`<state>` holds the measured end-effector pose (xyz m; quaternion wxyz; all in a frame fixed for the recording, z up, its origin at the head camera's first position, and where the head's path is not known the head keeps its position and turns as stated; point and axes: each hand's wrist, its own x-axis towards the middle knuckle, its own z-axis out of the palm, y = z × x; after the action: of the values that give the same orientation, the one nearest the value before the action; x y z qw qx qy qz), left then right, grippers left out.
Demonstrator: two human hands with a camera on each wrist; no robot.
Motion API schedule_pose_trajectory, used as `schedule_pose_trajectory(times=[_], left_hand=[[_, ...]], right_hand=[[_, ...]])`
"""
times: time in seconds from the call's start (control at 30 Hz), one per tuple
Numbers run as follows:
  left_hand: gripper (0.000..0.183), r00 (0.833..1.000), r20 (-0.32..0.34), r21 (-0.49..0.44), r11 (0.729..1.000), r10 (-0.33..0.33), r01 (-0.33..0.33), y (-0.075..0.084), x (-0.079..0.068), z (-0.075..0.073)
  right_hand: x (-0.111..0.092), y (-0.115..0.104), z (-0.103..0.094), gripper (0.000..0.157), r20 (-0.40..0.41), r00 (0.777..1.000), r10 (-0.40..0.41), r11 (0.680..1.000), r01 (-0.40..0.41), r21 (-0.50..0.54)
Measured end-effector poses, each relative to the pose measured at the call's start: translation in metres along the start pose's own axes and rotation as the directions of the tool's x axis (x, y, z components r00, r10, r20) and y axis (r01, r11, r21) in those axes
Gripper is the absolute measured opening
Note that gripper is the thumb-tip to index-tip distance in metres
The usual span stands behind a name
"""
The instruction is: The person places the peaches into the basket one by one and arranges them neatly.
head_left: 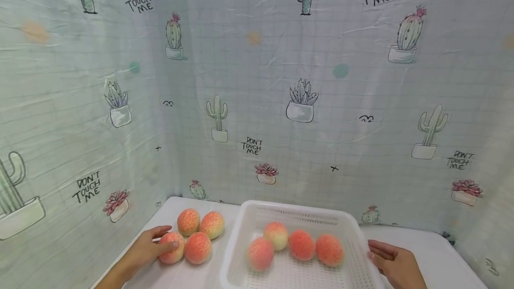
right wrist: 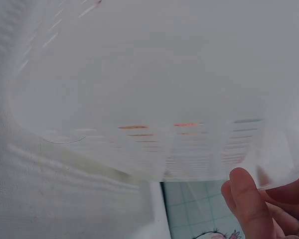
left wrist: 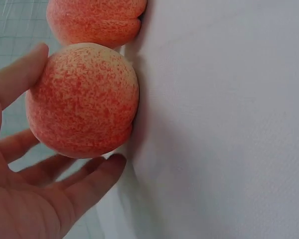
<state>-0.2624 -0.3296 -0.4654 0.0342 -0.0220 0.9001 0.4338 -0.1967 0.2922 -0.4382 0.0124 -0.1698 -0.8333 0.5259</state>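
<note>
The left hand (head_left: 141, 251) curls thumb and fingers round a peach (head_left: 172, 249) at the front left of a loose cluster of four on the white table (head_left: 214, 271); the left wrist view shows the thumb against its side and the peach low by the table. A second peach (head_left: 198, 248) sits just beside it on the right, with a third (head_left: 188, 222) and a fourth (head_left: 212, 225) behind. To the right of the cluster, apart from it, stands a white basket (head_left: 230, 253) with slotted walls, holding four more peaches (head_left: 301, 245). The rearmost of these is paler and yellower than the others. The right hand (head_left: 398, 266) grips the basket's right rim, thumb outside. Behind the table hangs a cactus-print sheet (head_left: 257, 70).
</note>
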Motion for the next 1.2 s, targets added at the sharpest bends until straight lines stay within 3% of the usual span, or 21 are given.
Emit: schedule_pose_trajectory(times=[0.23, 0.5, 0.77, 1.2], left_hand=[[0.092, 0.999, -0.011, 0.038, 0.998, -0.049, 0.049, -0.005, -0.004, -0.001], [0.096, 0.996, -0.025, 0.099, 0.991, -0.087, 0.089, -0.009, -0.011, -0.024], [0.09, 0.999, -0.025, 0.067, 0.997, -0.027, 0.029, 0.013, -0.01, -0.03], [0.078, 0.999, -0.003, 0.054, 0.998, 0.043, -0.043, 0.057, -0.031, -0.032]], right_hand=[[-0.006, -0.007, 0.008, 0.054, -0.006, 1.0, 0.003, 1.0, -0.003, -0.008], [-0.006, -0.015, 0.016, 0.055, 0.002, 1.0, 0.012, 0.999, -0.012, 0.049], [-0.006, -0.009, 0.005, 0.058, -0.027, 0.999, 0.029, 0.994, -0.027, 0.102], [-0.003, -0.003, 0.005, 0.055, -0.04, 0.998, 0.043, 0.995, -0.039, 0.093]])
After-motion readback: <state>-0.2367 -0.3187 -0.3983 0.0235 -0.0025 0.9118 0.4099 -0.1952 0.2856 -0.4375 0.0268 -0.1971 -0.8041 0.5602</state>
